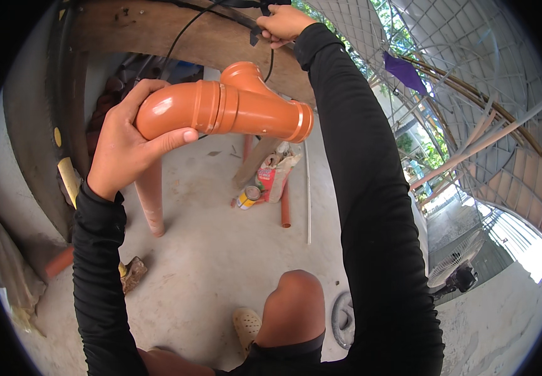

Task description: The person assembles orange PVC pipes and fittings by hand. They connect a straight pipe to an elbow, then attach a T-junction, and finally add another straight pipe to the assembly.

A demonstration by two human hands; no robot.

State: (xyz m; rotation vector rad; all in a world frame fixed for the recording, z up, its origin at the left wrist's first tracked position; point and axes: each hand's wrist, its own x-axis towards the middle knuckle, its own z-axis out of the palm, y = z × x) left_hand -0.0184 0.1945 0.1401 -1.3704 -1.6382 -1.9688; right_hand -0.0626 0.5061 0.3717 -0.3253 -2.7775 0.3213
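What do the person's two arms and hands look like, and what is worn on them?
Both arms wear long, close-fitting black sleeves, wrinkled along their length and ending at the wrists. The left hand and the right hand are bare: no gloves, and no rings or watch can be seen. The sleeves are plain, without visible markings or stripes.

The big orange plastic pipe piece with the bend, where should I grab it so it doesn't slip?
Grab the orange plastic pipe fitting at its curved elbow end, coming from underneath and behind, as the left hand does now. The bend is smooth and rounded, so fingers wrap over it and the thumb presses below. The raised collar beside it probably stops sliding. The side branch points up, out of the way.
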